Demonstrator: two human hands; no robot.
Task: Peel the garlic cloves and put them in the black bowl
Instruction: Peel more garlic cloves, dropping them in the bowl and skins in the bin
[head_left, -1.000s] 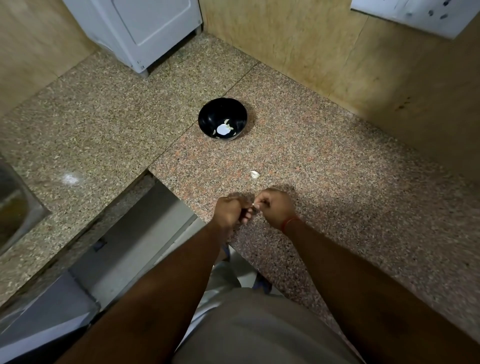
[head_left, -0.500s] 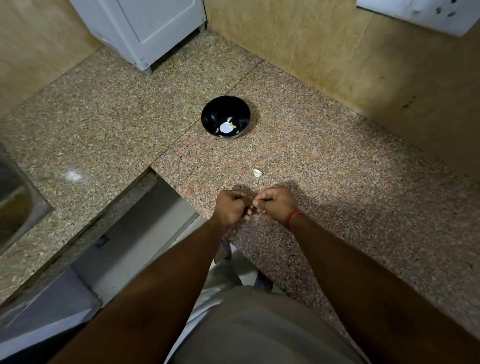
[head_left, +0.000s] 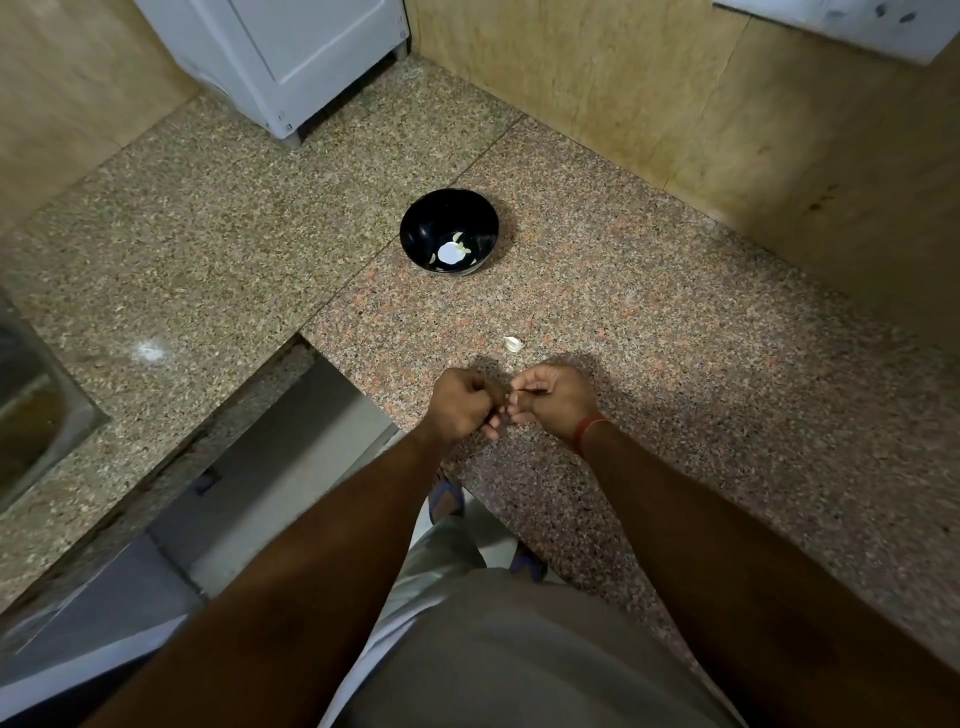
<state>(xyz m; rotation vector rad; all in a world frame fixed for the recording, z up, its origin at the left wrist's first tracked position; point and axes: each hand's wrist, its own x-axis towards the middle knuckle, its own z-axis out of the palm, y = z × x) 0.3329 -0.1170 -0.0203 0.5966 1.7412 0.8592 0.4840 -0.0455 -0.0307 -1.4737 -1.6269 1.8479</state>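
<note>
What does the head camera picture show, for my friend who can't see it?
A person's left hand and right hand are curled close together over a speckled stone counter, working at something too small to make out. A pale garlic piece lies just beyond them, and farther off a black bowl holds a few pale pieces.

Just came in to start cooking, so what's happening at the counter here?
A person is working on something small held between both hands: the left hand and right hand meet above the granite counter, fingers curled; presumably a garlic clove, but it is hidden. The black bowl beyond holds some pale pieces. One small white piece lies on the counter near the hands.
</note>
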